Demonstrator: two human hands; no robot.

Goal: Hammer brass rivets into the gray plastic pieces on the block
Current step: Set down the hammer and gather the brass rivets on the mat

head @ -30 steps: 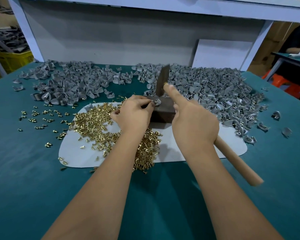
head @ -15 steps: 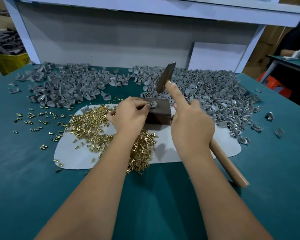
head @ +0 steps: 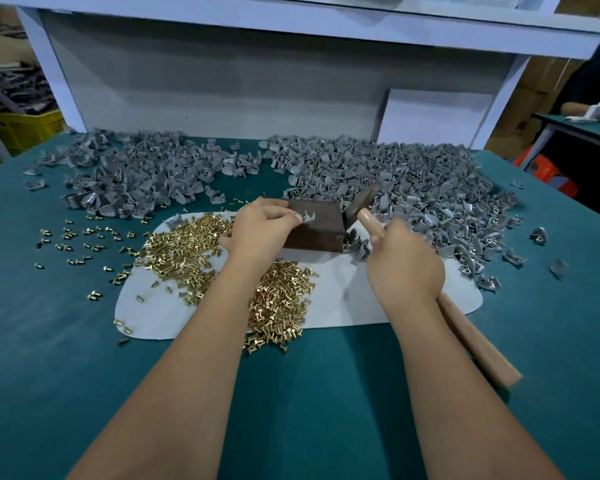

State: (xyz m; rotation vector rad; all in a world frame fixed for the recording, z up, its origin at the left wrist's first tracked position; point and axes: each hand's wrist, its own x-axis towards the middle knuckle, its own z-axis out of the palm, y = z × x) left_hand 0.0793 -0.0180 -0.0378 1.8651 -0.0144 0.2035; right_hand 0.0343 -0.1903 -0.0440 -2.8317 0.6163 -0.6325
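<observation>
A dark brown block (head: 317, 228) stands on a white mat (head: 340, 299) in the middle of the green table. My left hand (head: 260, 230) pinches a small gray plastic piece (head: 307, 217) on the block's top. My right hand (head: 404, 263) grips the wooden handle of a hammer (head: 478, 344). The hammer's dark head (head: 361, 204) is tilted just right of the block, blurred by motion. A heap of brass rivets (head: 187, 247) lies on the mat, partly hidden under my left forearm.
Two big heaps of gray plastic pieces (head: 142, 171) (head: 430, 188) fill the back of the table. Loose rivets (head: 77, 237) are scattered at the left. A white upright panel (head: 433, 116) stands behind. Another person's arm (head: 582, 107) rests on a table at far right.
The hammer head has dropped from raised above the block to beside its right edge. My right forefinger no longer points along the handle. My left hand stays on the gray piece.
</observation>
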